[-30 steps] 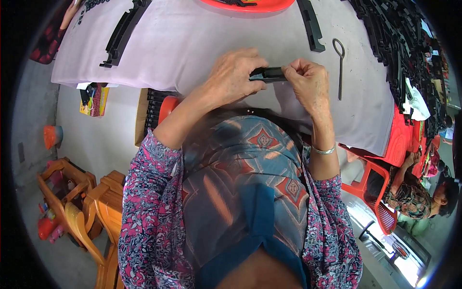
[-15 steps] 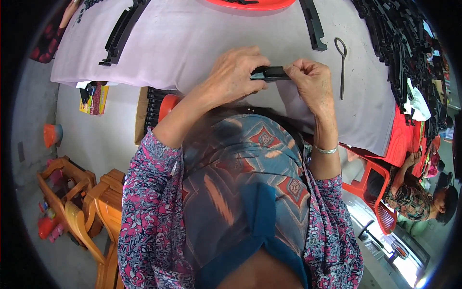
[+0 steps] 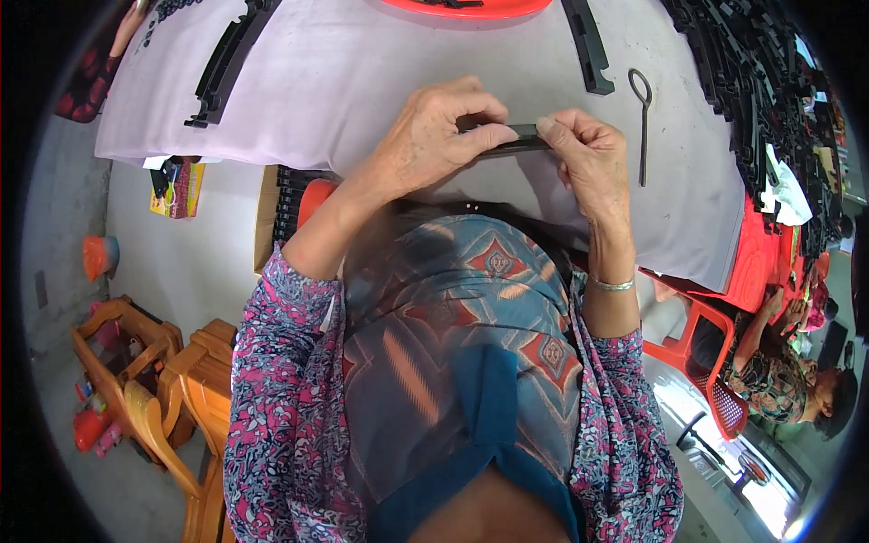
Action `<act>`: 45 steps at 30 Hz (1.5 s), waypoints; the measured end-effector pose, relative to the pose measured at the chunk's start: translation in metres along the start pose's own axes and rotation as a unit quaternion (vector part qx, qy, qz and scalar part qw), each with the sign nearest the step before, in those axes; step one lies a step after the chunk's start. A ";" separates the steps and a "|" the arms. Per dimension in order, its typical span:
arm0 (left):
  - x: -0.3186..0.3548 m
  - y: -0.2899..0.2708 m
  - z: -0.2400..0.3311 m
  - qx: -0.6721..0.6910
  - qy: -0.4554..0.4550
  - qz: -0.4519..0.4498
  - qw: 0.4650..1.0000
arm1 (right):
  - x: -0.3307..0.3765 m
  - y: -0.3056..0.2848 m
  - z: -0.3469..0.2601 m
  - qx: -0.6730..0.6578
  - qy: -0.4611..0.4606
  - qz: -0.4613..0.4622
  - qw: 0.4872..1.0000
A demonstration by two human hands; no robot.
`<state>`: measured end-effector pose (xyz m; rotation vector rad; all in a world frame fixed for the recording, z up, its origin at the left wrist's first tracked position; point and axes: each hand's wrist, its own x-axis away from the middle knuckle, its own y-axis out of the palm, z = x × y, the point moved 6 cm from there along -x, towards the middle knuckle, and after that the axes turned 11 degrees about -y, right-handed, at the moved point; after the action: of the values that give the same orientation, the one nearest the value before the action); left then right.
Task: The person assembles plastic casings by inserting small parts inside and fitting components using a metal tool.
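Observation:
A long black plastic piece (image 3: 523, 138) is held level over the near part of the cloth-covered table, between my two hands. My left hand (image 3: 444, 131) is closed round its left part, thumb along the near side. The fingers of my right hand (image 3: 587, 149) pinch its right end. My palms and fingers hide much of the piece. To the right of my right hand lies a metal rod with a looped end (image 3: 644, 127). Beyond my hands rest two more long black plastic pieces, one at the far left (image 3: 228, 68) and one at the far right (image 3: 588, 50).
A red tray (image 3: 471, 9) with black parts stands at the far edge. Black plastic pieces (image 3: 724, 81) are heaped on the right. Below the table's left side are a cardboard box (image 3: 266, 217) and wooden chairs (image 3: 195, 371). Another person (image 3: 783, 385) sits at the right by a red chair (image 3: 701, 348).
My left thumb has moved up onto the black piece, and the piece has turned slightly in my hands. My right hand has stayed in nearly the same place.

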<state>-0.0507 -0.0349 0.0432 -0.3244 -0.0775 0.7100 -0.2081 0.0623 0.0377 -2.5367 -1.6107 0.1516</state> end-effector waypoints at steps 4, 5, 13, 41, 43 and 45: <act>0.000 -0.002 -0.004 0.008 -0.025 0.030 0.999 | 0.001 0.002 -0.003 -0.014 -0.042 -0.001 0.999; -0.001 -0.002 -0.004 0.003 -0.035 0.020 0.999 | 0.000 0.000 -0.002 -0.016 -0.048 0.008 0.999; -0.001 -0.002 -0.005 0.068 -0.050 -0.003 0.996 | 0.002 -0.001 -0.005 -0.016 -0.077 0.025 0.997; 0.002 -0.001 -0.004 0.097 -0.053 0.012 0.994 | 0.006 0.002 -0.013 -0.031 -0.052 0.033 0.998; 0.002 0.000 -0.003 0.082 -0.050 0.000 0.995 | 0.006 0.001 -0.013 -0.022 -0.048 0.036 0.998; 0.001 0.001 -0.004 0.067 -0.048 -0.009 0.997 | 0.005 -0.002 -0.007 -0.024 -0.027 0.039 0.999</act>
<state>-0.0495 -0.0345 0.0389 -0.1615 -0.1237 0.7083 -0.2068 0.0676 0.0452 -2.6548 -1.5531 0.1950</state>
